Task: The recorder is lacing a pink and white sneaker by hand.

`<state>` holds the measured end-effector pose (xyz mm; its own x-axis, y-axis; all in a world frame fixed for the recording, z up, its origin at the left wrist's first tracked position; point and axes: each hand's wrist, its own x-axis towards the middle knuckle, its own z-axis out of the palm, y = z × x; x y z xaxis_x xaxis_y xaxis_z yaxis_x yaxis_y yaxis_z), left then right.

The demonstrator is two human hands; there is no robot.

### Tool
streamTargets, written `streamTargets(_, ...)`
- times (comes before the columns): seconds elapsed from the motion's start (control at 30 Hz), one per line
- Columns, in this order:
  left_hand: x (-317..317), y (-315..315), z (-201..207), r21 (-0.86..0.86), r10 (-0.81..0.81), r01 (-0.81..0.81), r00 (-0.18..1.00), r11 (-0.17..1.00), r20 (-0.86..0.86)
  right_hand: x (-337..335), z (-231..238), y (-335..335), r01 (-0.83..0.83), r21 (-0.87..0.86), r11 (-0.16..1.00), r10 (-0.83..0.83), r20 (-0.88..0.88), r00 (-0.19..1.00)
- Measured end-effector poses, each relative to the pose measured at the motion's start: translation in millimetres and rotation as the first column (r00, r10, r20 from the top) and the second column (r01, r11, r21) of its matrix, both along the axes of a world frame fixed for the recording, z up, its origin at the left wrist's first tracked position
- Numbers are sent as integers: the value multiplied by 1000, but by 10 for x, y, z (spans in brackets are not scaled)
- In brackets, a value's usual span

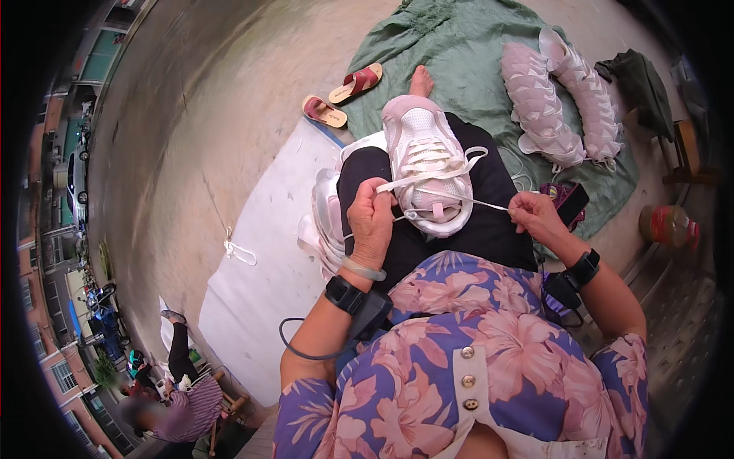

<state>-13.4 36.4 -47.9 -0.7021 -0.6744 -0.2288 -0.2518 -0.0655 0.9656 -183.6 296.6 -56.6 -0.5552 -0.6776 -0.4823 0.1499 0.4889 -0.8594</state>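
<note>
One sneaker [430, 153] on lap [497, 233] between left hand [371, 222] and right hand [537, 217]; fingers [521, 212] of both pinching lace [420, 180].

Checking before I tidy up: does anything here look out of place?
One thing: a white cord, perhaps a shoelace, lies loose and looped at the left edge of the white sheet. It looks odd lying by itself, apart from the pink-and-white shoe. I see no spill.
</note>
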Motion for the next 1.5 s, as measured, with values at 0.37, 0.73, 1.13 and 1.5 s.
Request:
streamTargets(0.37,-453,407,285,-705,-339,316,934,634,114,43,50,-785,32,-233,972,-141,-468,872)
streamTargets(0.73,-594,567,156,7,-258,264,936,964,239,38,-102,-1002,203,-211,956,-180,123,976)
streamTargets(1.13,-648,559,112,98,-290,275,933,956,214,28,-87,-971,220,-257,941,-129,330,935)
streamTargets(1.5,-126,232,330,-259,-409,474,873,842,268,-52,38,-784,265,-259,929,-285,-42,957)
